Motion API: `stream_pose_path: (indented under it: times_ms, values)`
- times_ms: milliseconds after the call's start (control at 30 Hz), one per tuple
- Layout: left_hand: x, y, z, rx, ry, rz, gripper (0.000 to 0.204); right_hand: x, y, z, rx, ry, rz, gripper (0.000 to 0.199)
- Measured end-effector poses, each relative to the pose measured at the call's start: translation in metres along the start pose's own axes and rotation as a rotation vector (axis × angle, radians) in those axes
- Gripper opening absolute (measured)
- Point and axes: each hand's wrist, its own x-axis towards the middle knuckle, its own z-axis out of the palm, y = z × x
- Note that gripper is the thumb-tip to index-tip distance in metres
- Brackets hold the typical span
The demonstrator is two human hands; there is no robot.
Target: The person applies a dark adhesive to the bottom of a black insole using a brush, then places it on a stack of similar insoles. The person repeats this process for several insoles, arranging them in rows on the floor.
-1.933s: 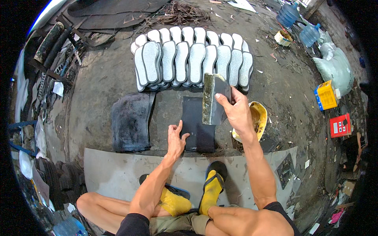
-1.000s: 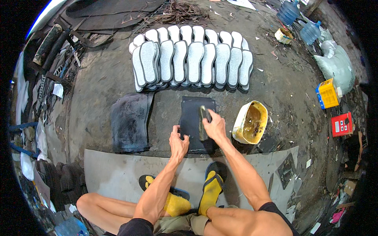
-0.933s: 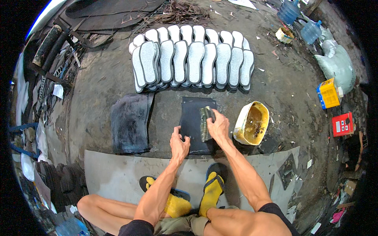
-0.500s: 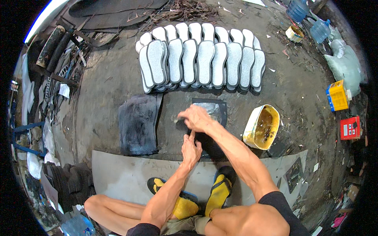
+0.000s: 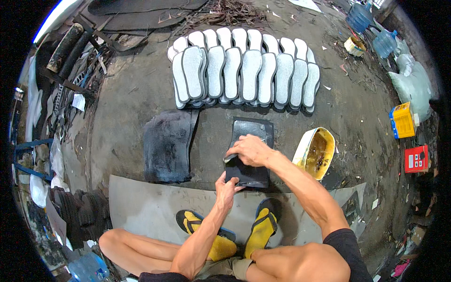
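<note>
A black rubber-like sheet lies on the ground in front of me, its far part wet and shiny. My left hand grips the near left corner of this sheet, thumb on top. Over the sheet's left edge, my right hand is closed on a small flat spreader-like piece, mostly hidden by the fingers. To the left lies a stack of dark sheets. On the right stands a whitish tub with yellow-brown liquid inside, its inner wall smeared.
Beyond the sheets stand rows of pale, dark-edged shoe soles. A grey mat lies under my feet. At the right are a yellow can and a red box. Dark offcuts are heaped at the far side.
My right hand has come nearer and to the right, with the small piece in it. My left hand has moved slightly nearer me and now grips the sheet's near left corner.
</note>
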Motion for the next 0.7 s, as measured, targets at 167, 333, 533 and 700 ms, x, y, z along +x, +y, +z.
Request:
stream_pose_path:
  times_ms: [167,333,533,700]
  values:
    - [0.009,0.001,-0.005,0.069,0.033,0.046,0.048,-0.049,0.070,-0.022,-0.090,0.239,0.300,0.048]
    - [0.003,-0.002,-0.002,0.068,0.056,0.115,0.047,-0.112,0.020,0.005,0.028,0.228,0.392,0.043]
    - [0.026,0.005,0.013,0.339,0.144,0.244,0.039,-0.067,0.045,-0.034,0.102,0.383,0.478,0.039]
    - [0.031,0.002,0.022,0.592,0.228,0.539,0.034,-0.038,0.090,-0.006,0.022,0.266,0.449,0.035]
